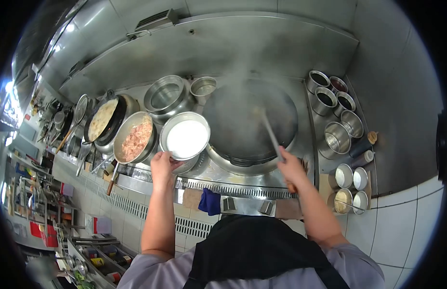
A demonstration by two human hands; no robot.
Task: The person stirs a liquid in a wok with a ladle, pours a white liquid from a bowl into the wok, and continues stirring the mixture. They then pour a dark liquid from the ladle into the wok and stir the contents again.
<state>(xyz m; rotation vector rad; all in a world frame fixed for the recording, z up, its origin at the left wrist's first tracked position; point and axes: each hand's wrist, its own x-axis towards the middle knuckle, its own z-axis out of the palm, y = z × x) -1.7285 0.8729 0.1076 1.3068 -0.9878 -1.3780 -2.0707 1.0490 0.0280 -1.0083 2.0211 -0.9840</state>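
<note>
My left hand (163,166) grips the near rim of a round metal bowl (162,137) filled with something smooth and white (187,138), held just left of the wok. In the middle of the stove sits a large dark wok (233,137), with steam rising from it. My right hand (292,168) is wrapped round the handle of a long metal ladle (272,134), whose wooden end pokes out below the fist. The ladle's head reaches into the wok and is blurred by steam and motion.
Left of the bowl stand a strainer (118,151) of raw sliced meat (138,139), a pan holding a pale flat food (103,119) and a large metal pot (187,103). On the right, several seasoning pots (324,108) and bottles (363,159) line the shelf. A blue cloth (210,201) lies at the front edge.
</note>
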